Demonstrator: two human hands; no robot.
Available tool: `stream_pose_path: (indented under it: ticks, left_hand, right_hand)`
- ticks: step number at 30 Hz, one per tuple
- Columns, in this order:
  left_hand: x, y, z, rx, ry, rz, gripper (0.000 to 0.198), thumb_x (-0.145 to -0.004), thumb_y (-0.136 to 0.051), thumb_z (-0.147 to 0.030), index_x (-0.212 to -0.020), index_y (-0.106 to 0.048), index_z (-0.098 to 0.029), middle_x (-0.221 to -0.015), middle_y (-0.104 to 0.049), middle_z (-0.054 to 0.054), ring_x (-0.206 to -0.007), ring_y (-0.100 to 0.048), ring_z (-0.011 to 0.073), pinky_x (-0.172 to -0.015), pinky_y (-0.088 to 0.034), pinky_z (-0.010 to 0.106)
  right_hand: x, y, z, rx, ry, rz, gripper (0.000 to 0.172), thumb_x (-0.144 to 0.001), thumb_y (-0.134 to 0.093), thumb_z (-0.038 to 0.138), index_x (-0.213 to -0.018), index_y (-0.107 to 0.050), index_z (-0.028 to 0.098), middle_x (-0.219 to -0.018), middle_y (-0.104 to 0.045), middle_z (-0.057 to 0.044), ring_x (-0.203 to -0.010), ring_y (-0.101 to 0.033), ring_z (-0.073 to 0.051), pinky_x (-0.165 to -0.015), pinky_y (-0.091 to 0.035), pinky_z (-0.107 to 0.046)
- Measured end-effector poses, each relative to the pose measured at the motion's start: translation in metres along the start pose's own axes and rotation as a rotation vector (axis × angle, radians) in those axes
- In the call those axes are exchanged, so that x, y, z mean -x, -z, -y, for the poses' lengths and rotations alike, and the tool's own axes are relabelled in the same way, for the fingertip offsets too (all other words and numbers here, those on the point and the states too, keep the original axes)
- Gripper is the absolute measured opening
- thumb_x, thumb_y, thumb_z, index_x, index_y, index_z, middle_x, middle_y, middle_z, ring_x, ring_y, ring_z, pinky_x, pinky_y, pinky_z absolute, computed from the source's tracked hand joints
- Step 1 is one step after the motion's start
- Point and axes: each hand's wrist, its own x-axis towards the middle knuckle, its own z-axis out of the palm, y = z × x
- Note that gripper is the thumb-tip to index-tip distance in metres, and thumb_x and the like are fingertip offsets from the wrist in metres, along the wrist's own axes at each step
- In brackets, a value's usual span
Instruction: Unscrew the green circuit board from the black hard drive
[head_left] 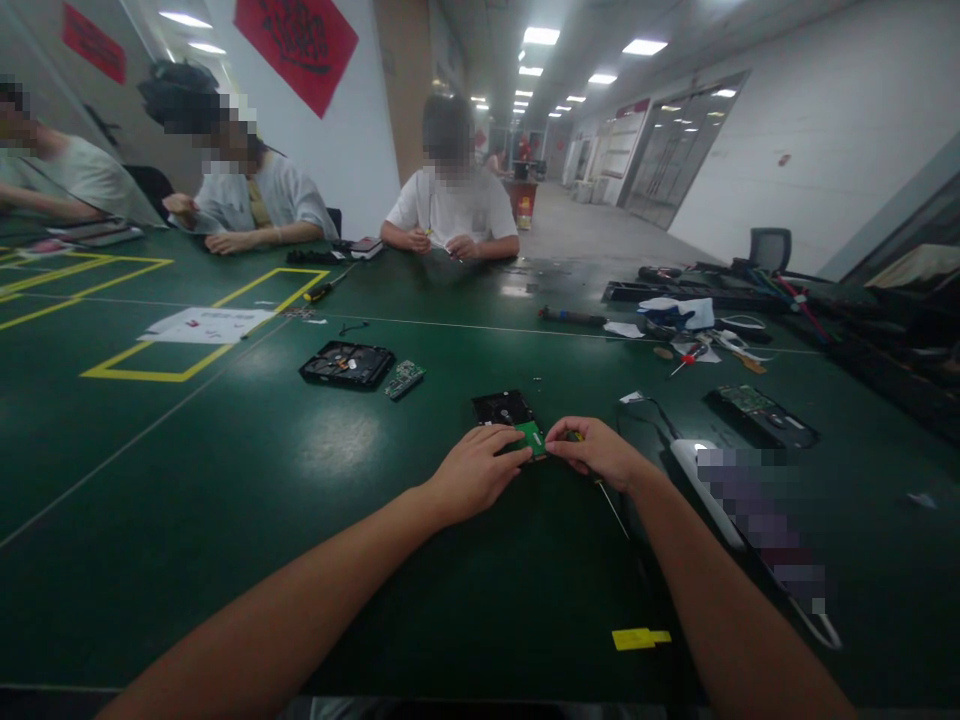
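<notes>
Both my hands meet over a small green circuit board (533,437) at the near edge of a black hard drive (501,408) on the green table (225,470). My left hand (474,470) pinches the board's left side with closed fingers. My right hand (596,452) is closed too, touching the board's right edge while gripping a screwdriver (611,505) whose thin shaft points back toward me.
Another opened drive (347,363) and a loose green board (405,379) lie farther left. Tools and cloths (679,315) sit at the right, a white device (720,480) near my right arm, a yellow tag (640,638) close by. Three people sit across the table.
</notes>
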Motion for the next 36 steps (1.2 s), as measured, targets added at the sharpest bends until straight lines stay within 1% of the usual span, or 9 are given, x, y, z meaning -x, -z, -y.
stream_pose_path:
  ticks: [3, 6, 12, 17, 19, 23, 26, 32, 36]
  left_hand:
    - [0.0003, 0.0001, -0.0001, 0.001, 0.002, -0.006, 0.038, -0.104, -0.058, -0.022, -0.142, -0.064, -0.023, -0.148, -0.061, 0.013, -0.139, -0.055, 0.0313, -0.116, -0.047, 0.054]
    - [0.0006, -0.0004, 0.0005, 0.0, -0.003, -0.002, 0.038, -0.104, -0.057, -0.022, -0.142, -0.064, -0.023, -0.148, -0.061, 0.013, -0.139, -0.055, 0.0312, -0.116, -0.047, 0.054]
    - [0.0002, 0.001, 0.0005, 0.012, 0.002, 0.001, 0.038, -0.104, -0.058, -0.022, -0.142, -0.064, -0.023, -0.147, -0.061, 0.013, -0.138, -0.055, 0.031, -0.116, -0.047, 0.054]
    - [0.0002, 0.0015, 0.0002, 0.005, 0.001, 0.001, 0.038, -0.104, -0.058, -0.023, -0.141, -0.064, -0.023, -0.148, -0.061, 0.013, -0.139, -0.055, 0.0313, -0.116, -0.047, 0.054]
    - [0.0001, 0.0022, -0.0002, -0.001, 0.006, 0.004, 0.038, -0.104, -0.058, -0.023, -0.141, -0.064, -0.024, -0.148, -0.06, 0.012, -0.139, -0.055, 0.0313, -0.116, -0.047, 0.054]
    - [-0.0001, 0.0038, -0.0012, 0.006, 0.008, 0.005, 0.039, -0.104, -0.057, -0.023, -0.142, -0.064, -0.023, -0.147, -0.061, 0.012, -0.139, -0.055, 0.031, -0.116, -0.047, 0.053]
    - [0.0, 0.0038, -0.0012, 0.01, 0.007, 0.0, 0.038, -0.104, -0.057, -0.022, -0.142, -0.064, -0.023, -0.147, -0.061, 0.012, -0.138, -0.055, 0.0312, -0.116, -0.047, 0.054]
    - [0.0007, 0.0024, 0.0, 0.007, -0.002, 0.005, 0.038, -0.104, -0.057, -0.023, -0.142, -0.064, -0.021, -0.148, -0.06, 0.013, -0.138, -0.055, 0.0311, -0.115, -0.047, 0.052]
    - [0.0007, 0.0019, 0.0009, 0.011, -0.006, 0.0, 0.038, -0.105, -0.057, -0.023, -0.142, -0.064, -0.022, -0.147, -0.06, 0.013, -0.138, -0.055, 0.0309, -0.115, -0.047, 0.052]
  right_hand:
    - [0.0006, -0.0019, 0.0028, 0.0, -0.003, -0.001, 0.031, -0.075, -0.085, 0.04, -0.092, -0.072, 0.017, -0.067, -0.062, 0.004, -0.047, -0.044, -0.007, -0.044, -0.027, -0.023]
    - [0.0002, -0.0029, 0.0033, 0.016, -0.009, -0.014, 0.028, -0.076, -0.083, 0.037, -0.093, -0.072, 0.017, -0.068, -0.062, 0.003, -0.047, -0.045, -0.007, -0.043, -0.028, -0.022]
    - [0.0008, -0.0047, 0.0036, 0.055, -0.029, -0.036, 0.025, -0.078, -0.08, 0.036, -0.095, -0.073, 0.017, -0.055, -0.055, 0.006, -0.046, -0.043, -0.009, -0.043, -0.027, -0.023]
    - [0.0003, -0.0046, 0.0039, 0.031, -0.018, -0.03, 0.027, -0.077, -0.081, 0.037, -0.095, -0.074, 0.018, -0.059, -0.058, 0.005, -0.047, -0.045, -0.009, -0.044, -0.03, -0.022]
    - [-0.0014, -0.0036, 0.0025, 0.027, -0.015, -0.027, 0.028, -0.078, -0.081, 0.038, -0.097, -0.074, 0.018, -0.057, -0.056, 0.006, -0.047, -0.044, -0.009, -0.045, -0.03, -0.022]
    - [-0.0061, -0.0018, -0.0019, -0.019, -0.008, -0.097, 0.03, -0.079, -0.08, 0.039, -0.099, -0.074, 0.017, -0.054, -0.053, 0.007, -0.046, -0.042, -0.009, -0.045, -0.029, -0.022]
    - [-0.0075, -0.0011, -0.0037, -0.034, -0.009, -0.126, 0.03, -0.08, -0.08, 0.039, -0.098, -0.074, 0.017, -0.054, -0.053, 0.006, -0.046, -0.042, -0.009, -0.045, -0.028, -0.022]
    - [-0.0042, -0.0009, -0.0021, 0.022, -0.005, -0.083, 0.031, -0.078, -0.083, 0.039, -0.096, -0.074, 0.017, -0.055, -0.056, 0.006, -0.046, -0.044, -0.009, -0.045, -0.029, -0.022]
    - [-0.0039, -0.003, -0.0006, 0.037, 0.007, -0.099, 0.029, -0.077, -0.083, 0.037, -0.095, -0.073, 0.017, -0.064, -0.061, 0.004, -0.046, -0.044, -0.008, -0.044, -0.03, -0.023]
